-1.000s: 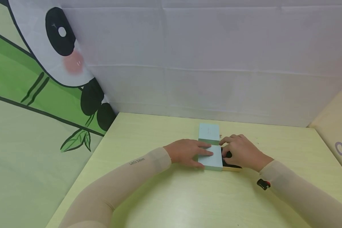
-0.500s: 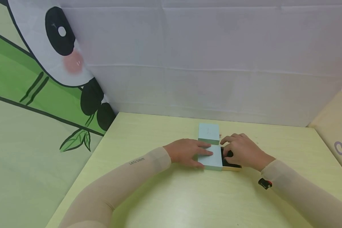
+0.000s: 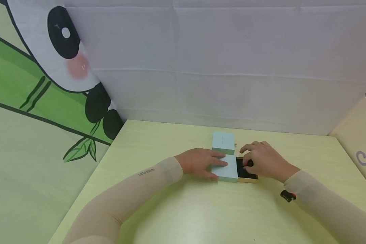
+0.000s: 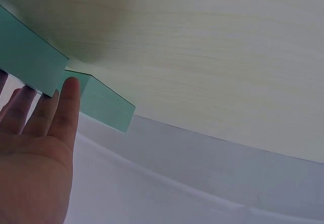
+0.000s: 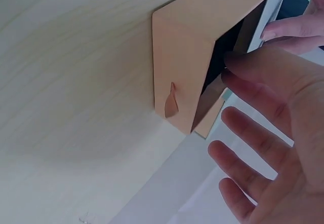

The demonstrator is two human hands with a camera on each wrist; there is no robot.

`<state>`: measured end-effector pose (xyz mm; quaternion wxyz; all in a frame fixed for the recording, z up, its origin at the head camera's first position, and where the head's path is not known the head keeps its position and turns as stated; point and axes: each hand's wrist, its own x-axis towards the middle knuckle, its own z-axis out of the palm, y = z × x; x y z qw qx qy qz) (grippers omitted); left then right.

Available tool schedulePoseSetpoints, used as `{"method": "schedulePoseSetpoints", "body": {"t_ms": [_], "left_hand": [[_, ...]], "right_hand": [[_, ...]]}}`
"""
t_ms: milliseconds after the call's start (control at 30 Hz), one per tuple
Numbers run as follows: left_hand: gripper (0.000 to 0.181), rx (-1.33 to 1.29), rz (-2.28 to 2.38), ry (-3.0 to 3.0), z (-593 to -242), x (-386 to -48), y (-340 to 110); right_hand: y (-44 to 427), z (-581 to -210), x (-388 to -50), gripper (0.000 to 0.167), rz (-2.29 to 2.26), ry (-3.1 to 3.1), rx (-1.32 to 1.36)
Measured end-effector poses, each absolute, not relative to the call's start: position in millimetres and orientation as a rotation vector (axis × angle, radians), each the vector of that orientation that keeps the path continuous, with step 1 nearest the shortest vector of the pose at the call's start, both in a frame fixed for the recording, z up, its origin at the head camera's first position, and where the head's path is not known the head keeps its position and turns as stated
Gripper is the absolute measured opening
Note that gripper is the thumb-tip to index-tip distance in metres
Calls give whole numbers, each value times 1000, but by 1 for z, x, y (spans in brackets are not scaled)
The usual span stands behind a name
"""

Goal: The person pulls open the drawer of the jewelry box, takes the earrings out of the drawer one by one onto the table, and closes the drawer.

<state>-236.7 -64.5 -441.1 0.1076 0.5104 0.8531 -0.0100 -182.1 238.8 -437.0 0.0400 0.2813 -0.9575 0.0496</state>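
A pale blue drawer box (image 3: pixel 227 173) lies on the table, its tan inner drawer (image 5: pixel 185 57) slid partway out to the right. Black lining (image 3: pixel 244 173) shows inside the drawer. My left hand (image 3: pixel 201 164) rests flat on the box's sleeve with its fingers spread. Over the open drawer hovers my right hand (image 3: pixel 263 162), thumb and index fingertips close together at the lining, the other fingers (image 5: pixel 253 138) loosely bent outside the drawer. Whether anything small is between those two fingertips is hidden.
Right behind the first box stands a second pale blue box (image 3: pixel 223 140), a small tan tab (image 3: pixel 235 145) at its right side. A ribbon pull (image 5: pixel 171 102) hangs from the drawer's front. A white cloth backdrop (image 3: pixel 201 95) borders the table's (image 3: pixel 170 210) back edge.
My right hand has shifted slightly right and up, uncovering more of the black lining. The left hand and both boxes have stayed in place.
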Motion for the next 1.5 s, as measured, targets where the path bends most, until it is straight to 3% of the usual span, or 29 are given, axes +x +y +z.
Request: {"method": "schedulePoseSetpoints", "body": {"t_ms": [633,1500], "left_hand": [[69,1489,-21,2513,-441,-237,-66],[70,1498,-25,2513,-444,-235,-66]], "right_hand": [[276,-418,-180,15,203,-2978,710],[329,-441,-169,14,148,-3057,580]]}}
